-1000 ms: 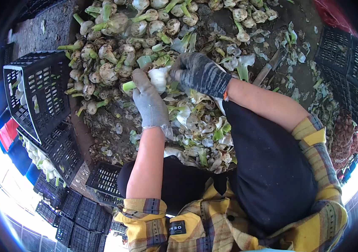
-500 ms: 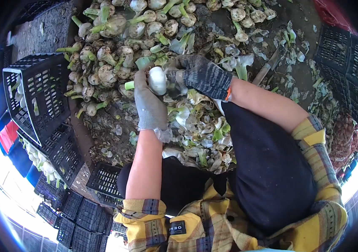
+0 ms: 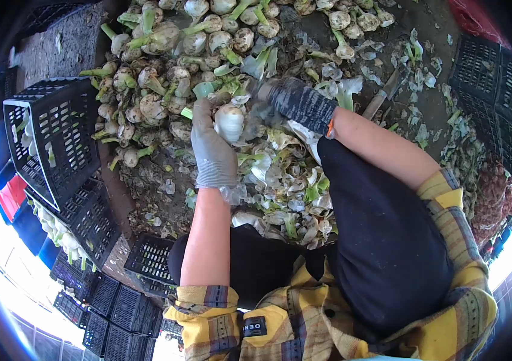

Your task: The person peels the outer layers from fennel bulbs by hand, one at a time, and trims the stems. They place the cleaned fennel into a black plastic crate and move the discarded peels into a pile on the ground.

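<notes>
The left hand (image 3: 212,150) has its grip around a white peeled bulb (image 3: 229,122) just before the bulb pile (image 3: 165,66). The right hand (image 3: 292,99), touching it, strips skin; its grip I cannot tell. Peeling seems underway; next, clearing remaining skin.

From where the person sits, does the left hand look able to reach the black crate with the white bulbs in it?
Probably yes, but not freely. The left hand is wrapped around a peeled white bulb, so it is occupied. The black crate stands open just to its left, with only scattered bulbs and bare ground between them.
</notes>
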`<act>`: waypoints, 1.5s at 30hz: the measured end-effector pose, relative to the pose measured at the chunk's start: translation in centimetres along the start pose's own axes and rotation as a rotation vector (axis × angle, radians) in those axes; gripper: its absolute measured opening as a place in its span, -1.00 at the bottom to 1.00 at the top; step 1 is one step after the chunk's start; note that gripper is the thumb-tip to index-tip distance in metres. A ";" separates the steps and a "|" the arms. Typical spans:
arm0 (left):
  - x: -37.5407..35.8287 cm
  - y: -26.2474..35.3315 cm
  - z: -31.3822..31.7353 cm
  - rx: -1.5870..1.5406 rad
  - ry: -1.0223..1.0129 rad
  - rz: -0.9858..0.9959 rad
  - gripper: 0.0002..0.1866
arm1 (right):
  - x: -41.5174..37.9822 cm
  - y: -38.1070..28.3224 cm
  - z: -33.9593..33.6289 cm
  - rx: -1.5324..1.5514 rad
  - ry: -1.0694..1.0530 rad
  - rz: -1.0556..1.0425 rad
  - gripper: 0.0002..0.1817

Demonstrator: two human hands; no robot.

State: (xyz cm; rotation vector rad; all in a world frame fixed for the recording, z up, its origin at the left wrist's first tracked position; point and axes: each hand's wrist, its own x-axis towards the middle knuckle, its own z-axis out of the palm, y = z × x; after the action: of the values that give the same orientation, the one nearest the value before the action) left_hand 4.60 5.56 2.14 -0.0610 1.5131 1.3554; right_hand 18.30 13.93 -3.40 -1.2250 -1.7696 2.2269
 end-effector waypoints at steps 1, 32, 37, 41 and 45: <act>-0.1 0.1 0.0 0.074 -0.011 0.050 -0.59 | 0.3 0.9 0.0 -0.218 -0.058 -0.203 -0.65; 1.7 -0.3 -2.3 -0.152 0.115 -0.166 -0.47 | -0.5 -1.1 0.9 -0.608 0.283 -0.478 -0.55; 1.2 -0.4 -1.9 -0.091 0.233 -0.226 -0.50 | -0.4 -3.3 1.7 -0.345 0.130 -0.760 -0.68; 1.5 -1.9 -3.5 -0.111 0.071 -0.179 -0.54 | -1.4 -3.5 1.8 -0.132 -0.379 -0.341 -0.82; 1.3 0.4 -2.4 -0.240 0.118 -0.222 -0.54 | -3.1 -4.5 1.5 -0.224 -0.565 -0.258 -0.77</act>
State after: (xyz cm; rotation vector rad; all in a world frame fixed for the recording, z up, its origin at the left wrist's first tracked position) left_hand 2.20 4.67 1.01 -0.4540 1.3865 1.3649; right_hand 17.64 12.76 2.17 -0.3494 -2.2538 2.4145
